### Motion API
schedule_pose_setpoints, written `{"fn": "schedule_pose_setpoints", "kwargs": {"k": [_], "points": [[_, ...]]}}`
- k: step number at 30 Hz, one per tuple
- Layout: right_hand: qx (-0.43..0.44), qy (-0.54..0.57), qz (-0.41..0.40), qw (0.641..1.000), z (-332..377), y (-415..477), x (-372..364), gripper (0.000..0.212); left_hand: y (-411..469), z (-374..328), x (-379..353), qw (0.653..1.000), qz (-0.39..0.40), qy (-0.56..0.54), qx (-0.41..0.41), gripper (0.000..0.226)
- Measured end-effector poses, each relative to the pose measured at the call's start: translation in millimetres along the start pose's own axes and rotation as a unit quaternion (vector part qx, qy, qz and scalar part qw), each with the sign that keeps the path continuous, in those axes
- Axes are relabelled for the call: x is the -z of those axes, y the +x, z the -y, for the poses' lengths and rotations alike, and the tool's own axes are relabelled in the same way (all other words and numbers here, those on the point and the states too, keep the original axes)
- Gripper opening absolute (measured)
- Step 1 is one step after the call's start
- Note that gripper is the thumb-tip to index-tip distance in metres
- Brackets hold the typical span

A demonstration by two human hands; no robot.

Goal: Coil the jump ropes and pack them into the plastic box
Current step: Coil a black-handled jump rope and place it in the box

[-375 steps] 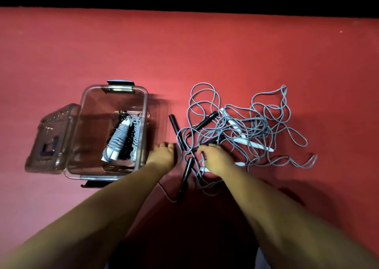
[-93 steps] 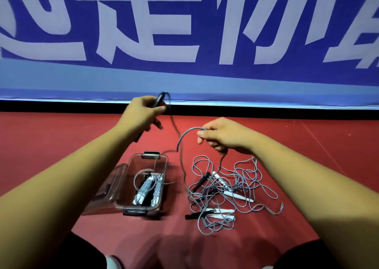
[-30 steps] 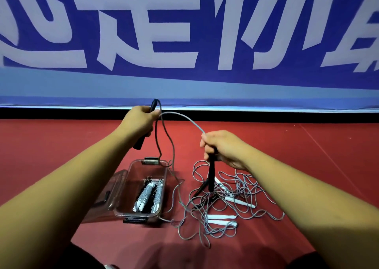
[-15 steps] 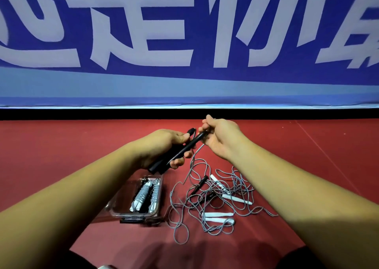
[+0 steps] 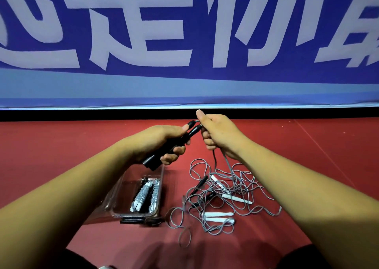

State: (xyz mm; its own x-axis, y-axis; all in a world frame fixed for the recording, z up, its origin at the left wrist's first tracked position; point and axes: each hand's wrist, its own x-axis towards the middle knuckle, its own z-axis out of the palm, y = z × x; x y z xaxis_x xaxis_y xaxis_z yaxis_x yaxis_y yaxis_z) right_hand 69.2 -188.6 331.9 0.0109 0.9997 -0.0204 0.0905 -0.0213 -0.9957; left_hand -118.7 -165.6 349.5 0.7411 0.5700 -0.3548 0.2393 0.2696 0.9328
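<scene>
Lower centre of the frame: the plastic box [image 5: 135,215] stood open on the floor [image 5: 61,141], two coiled ropes [image 5: 142,195] inside. Just right of it lay the tangle [image 5: 235,188] of grey cords and white handles [image 5: 217,214]. Beyond, the left hand [image 5: 162,139] gripped both black handles [image 5: 170,146] together; the right hand [image 5: 219,133] pinched their cord [image 5: 226,162], which ran down into the tangle. Risk, as I judged it: coiling could drag neighbouring cords up and knot them.

Seen from the wearer's own head: a bare left forearm [image 5: 82,186] and a bare right forearm [image 5: 297,186], each ending in a bare hand, left hand [image 5: 162,139] and right hand [image 5: 219,133]. Dark clothing [image 5: 82,259] covers the legs at the bottom edge.
</scene>
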Motion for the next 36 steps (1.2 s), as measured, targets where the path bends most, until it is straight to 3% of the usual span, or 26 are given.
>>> {"fn": "schedule_pose_setpoints", "kwargs": {"k": [2,6,13,18,20,22,25,28,32,36], "points": [[0.006,0.005,-0.013,1.000,4.5,2.6,3.5,0.038,-2.4,0.8,3.0,0.999,0.027,-0.015,-0.018,0.026],[0.015,0.000,-0.044,0.999,7.1,7.0,19.0,0.039,-9.5,4.5,12.5,0.997,0.067,-0.026,0.016,0.042],[0.015,0.029,-0.018,0.999,5.2,6.6,27.5,0.034,-5.8,4.5,14.1,0.995,0.037,-0.089,0.001,0.039],[0.056,-0.061,0.009,0.996,4.9,2.6,24.1,0.031,-9.7,1.8,13.1,0.996,0.056,-0.052,0.053,0.026],[0.054,-0.044,0.014,0.997,6.3,3.2,22.9,0.032,-10.5,0.0,9.5,0.998,0.029,-0.002,0.062,0.025],[0.043,0.009,0.013,0.999,10.0,6.1,24.2,0.034,-8.2,-2.4,5.0,1.000,-0.019,0.018,0.017,0.026],[0.046,0.000,0.008,0.999,10.2,11.8,29.2,0.033,-0.7,-7.2,2.0,0.989,-0.080,-0.078,-0.095,0.015],[0.004,-0.053,0.053,0.997,-0.2,8.3,26.0,0.030,5.4,-13.2,9.2,0.952,-0.144,-0.212,-0.169,0.018],[-0.019,0.017,0.106,0.994,-3.1,1.3,9.0,0.022,9.9,-12.0,17.2,0.915,-0.213,-0.281,-0.196,0.024],[-0.049,0.079,0.121,0.988,1.3,-1.2,-7.0,0.030,14.1,-13.8,22.7,0.869,-0.296,-0.324,-0.229,0.027]]}}
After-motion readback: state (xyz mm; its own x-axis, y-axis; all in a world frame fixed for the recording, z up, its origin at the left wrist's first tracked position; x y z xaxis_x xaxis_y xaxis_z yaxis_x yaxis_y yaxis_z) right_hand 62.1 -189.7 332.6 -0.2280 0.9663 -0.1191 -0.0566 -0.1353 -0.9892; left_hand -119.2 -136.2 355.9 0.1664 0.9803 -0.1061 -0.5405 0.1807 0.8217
